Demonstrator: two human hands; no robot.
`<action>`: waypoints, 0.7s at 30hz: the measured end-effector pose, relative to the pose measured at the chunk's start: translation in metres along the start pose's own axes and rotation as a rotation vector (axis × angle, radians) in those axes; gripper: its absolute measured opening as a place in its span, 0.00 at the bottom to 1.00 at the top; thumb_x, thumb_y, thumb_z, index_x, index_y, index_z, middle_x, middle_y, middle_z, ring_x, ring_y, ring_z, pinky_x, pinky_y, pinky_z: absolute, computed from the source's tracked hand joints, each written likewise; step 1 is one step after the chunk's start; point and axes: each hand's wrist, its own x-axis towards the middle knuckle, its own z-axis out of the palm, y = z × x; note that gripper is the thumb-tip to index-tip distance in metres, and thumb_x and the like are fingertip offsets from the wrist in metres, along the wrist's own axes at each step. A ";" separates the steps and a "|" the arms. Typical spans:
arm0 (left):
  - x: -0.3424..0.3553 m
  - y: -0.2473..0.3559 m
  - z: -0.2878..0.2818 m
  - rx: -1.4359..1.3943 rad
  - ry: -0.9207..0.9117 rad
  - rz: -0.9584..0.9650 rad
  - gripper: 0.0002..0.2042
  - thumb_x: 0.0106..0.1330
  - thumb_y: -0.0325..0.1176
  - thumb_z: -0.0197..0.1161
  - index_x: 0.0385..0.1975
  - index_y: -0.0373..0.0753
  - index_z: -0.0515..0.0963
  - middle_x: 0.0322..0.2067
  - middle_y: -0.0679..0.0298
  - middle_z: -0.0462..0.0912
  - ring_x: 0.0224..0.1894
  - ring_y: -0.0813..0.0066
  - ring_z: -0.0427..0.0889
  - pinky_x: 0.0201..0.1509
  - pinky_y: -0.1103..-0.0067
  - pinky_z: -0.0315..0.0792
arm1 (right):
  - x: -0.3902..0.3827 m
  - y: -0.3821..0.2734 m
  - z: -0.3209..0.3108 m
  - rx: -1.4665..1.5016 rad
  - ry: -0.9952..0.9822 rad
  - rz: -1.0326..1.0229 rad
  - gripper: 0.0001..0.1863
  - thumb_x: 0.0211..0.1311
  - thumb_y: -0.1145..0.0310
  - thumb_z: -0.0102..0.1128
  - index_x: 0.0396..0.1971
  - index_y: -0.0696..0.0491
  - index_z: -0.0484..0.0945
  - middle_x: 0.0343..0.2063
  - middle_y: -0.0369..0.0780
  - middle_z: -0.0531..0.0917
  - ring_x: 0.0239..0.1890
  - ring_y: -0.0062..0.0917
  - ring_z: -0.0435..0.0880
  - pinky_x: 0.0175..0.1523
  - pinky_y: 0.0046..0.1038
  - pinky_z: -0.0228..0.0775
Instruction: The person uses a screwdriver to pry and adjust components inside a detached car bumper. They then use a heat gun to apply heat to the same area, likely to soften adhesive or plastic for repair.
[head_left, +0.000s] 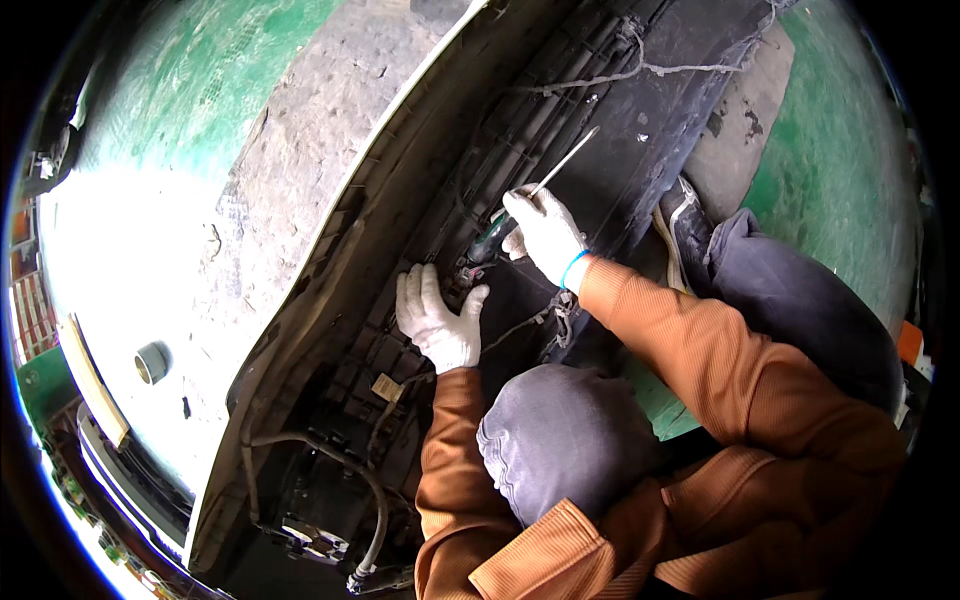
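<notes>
My left hand [437,312], in a white glove, rests on the inner side of a large dark bumper-like panel [380,220], its fingers extended and thumb apart. Just up and right of it, my right hand [541,228], also gloved, grips a screwdriver [566,160] with its thin shaft angled up to the right and a green handle partly hidden by the fingers. Between my hands a small connector with wires [475,272] sits on the panel. A wire harness [640,68] runs across the upper part, and more cables [555,325] lie below my right hand.
My knees [560,440] are beside and against the panel. A grey mat strip [310,90] lies on the green floor left of it. A short metal cylinder [152,362] and a wooden strip [92,380] are at the far left; a hose [365,480] is at the bottom.
</notes>
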 end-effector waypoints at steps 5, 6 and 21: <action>-0.014 -0.011 -0.006 -0.110 -0.021 -0.084 0.42 0.58 0.56 0.83 0.66 0.35 0.76 0.74 0.50 0.70 0.78 0.42 0.63 0.80 0.50 0.63 | 0.001 -0.005 -0.004 0.008 -0.022 -0.007 0.17 0.79 0.56 0.66 0.55 0.52 0.77 0.36 0.35 0.85 0.23 0.19 0.85 0.29 0.24 0.80; -0.015 -0.013 -0.005 -0.097 -0.039 -0.068 0.41 0.58 0.55 0.83 0.65 0.35 0.76 0.74 0.50 0.70 0.79 0.43 0.63 0.80 0.50 0.63 | 0.000 -0.006 -0.002 -0.014 -0.006 0.005 0.17 0.79 0.56 0.66 0.54 0.52 0.77 0.36 0.35 0.84 0.23 0.19 0.85 0.29 0.24 0.80; -0.012 -0.008 -0.009 -0.164 -0.055 -0.062 0.28 0.59 0.39 0.85 0.55 0.36 0.81 0.74 0.50 0.73 0.79 0.43 0.64 0.80 0.53 0.64 | 0.001 -0.001 0.007 0.034 0.048 -0.025 0.16 0.80 0.56 0.63 0.51 0.53 0.75 0.31 0.38 0.84 0.19 0.20 0.81 0.21 0.25 0.72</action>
